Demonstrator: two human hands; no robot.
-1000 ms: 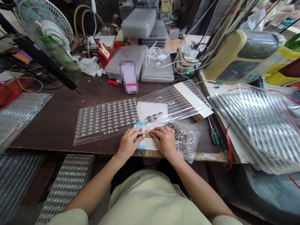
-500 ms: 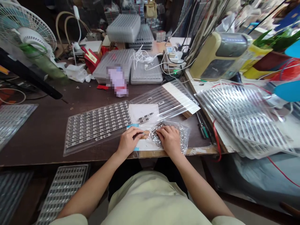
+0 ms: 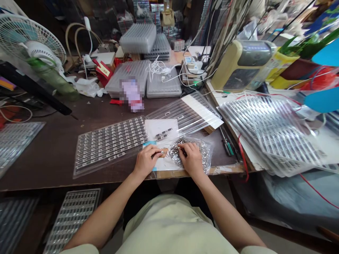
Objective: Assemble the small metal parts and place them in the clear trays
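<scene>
My left hand [image 3: 144, 160] pinches a small connector [image 3: 162, 152]; my right hand [image 3: 192, 158] curls narrow over loose metal parts [image 3: 174, 152], whether gripping one I can't tell. I'm likely picking, which calls for a fine pinch. The counter [image 3: 57, 151] edge runs under my wrists; left of me, there's room beyond the tray [image 3: 98, 167].

Both forearms [image 3: 107, 208] angle inward, left grip [image 3: 145, 159] pinched, right grip [image 3: 192, 159] curled downward.

A tiny silver part [image 3: 162, 152], too small to see well, is pinched by the left hand [image 3: 144, 159]. Lots of little shiny bits [image 3: 174, 151] lie in a messy heap by the right hand [image 3: 192, 157], and more show through a crinkly clear bag [image 3: 208, 151].
</scene>
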